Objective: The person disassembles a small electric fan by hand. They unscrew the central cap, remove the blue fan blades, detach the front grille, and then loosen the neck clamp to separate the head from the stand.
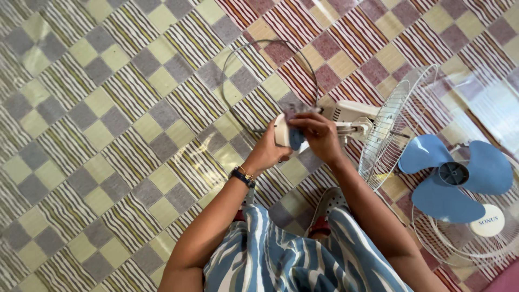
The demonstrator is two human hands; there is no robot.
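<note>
Looking down, I see my left hand (268, 153) cupping the white fan motor housing (281, 130) from below while my right hand (319, 135) presses a bluish-grey cloth (295, 135) against it, fingers closed on the cloth. Already off, I judge, are the blue fan blade (451, 176) and the front wire grille (470, 238), lying on the checked mat (108, 135); the rear wire guard (392, 116) remains attached. Wiping seems underway, reassembly left.

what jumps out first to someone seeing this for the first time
At centre, the left hand and right hand grip a white fan part with a cloth. To the right lie the blue fan blade and wire grilles. Under everything is the bold checked floor mat.
</note>
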